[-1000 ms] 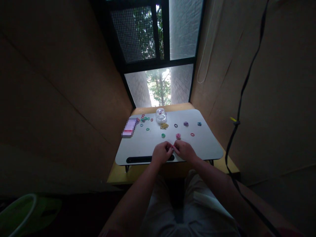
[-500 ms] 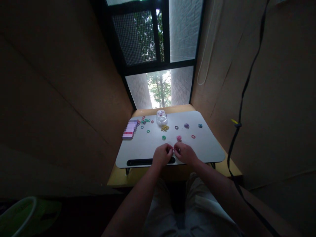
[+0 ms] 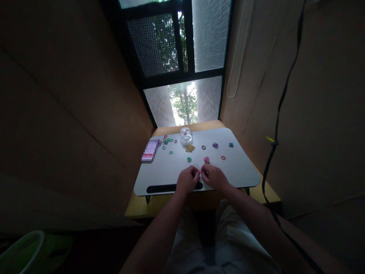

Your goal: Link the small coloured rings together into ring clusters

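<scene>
Over the front part of a white lap table, my left hand and my right hand meet with their fingertips pinched. Between them is a small pink band, held by both; its shape is mostly hidden by the fingers. Just beyond my right hand lies a pink bundle of bands, with a green bundle to its left. Farther back are a yellow pile of bands and a clear jar. A red band lies to the right.
Loose red and green bands lie at the back left beside a pixelated pinkish box. A dark band, a purple bundle and a teal bundle sit at the back right. A black strap hangs at the right.
The view has shifted very slightly. Both hands remain together around the pink band, and the things on the table lie as before.
</scene>
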A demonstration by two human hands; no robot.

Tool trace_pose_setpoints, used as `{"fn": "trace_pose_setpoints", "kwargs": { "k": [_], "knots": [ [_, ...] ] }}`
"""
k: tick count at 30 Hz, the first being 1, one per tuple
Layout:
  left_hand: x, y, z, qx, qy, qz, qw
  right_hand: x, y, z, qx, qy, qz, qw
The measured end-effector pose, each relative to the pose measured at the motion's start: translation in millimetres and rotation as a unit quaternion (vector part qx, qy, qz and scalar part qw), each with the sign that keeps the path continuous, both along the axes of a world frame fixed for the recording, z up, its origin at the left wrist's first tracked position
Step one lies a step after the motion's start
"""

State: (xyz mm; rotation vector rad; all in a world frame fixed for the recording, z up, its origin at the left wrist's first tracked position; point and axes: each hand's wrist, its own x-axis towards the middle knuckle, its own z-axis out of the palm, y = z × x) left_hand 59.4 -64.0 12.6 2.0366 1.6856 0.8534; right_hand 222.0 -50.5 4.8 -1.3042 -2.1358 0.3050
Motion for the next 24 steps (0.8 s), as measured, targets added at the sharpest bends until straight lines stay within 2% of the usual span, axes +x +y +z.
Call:
{"fn": "trace_pose_setpoints", "kwargs": {
  "k": [24],
  "knots": [
    [1.5, -1.2, 3.1, -0.006, 0.008, -0.002, 1.0, 0.0, 2.7, -1.3, -0.006, -0.007, -0.013, 1.0]
  ]
}}
